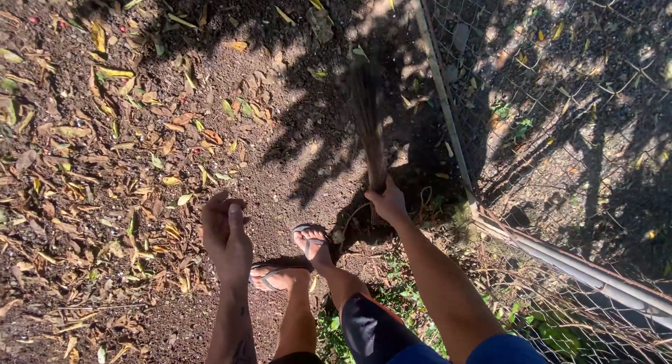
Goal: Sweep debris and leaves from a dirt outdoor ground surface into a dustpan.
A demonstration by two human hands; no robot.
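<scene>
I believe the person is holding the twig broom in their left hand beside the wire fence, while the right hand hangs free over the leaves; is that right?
Not quite: the hands are swapped. The head view shows the right hand gripping the twig broom beside the wire fence, while the left hand hangs free over the leaves.

Layout of the ground seen from above. The right hand [387,201] grips a bundled twig broom [367,119] whose bristles extend ahead, just left of the wire mesh fence [560,126]. The empty left hand [225,231] hangs left of both sandalled feet [294,260]. Scattered dry fallen leaves [91,168] lie on the bare soil [294,147] further left; low weeds [392,294] lie behind the feet beside the fence's base rail [560,255].
</scene>
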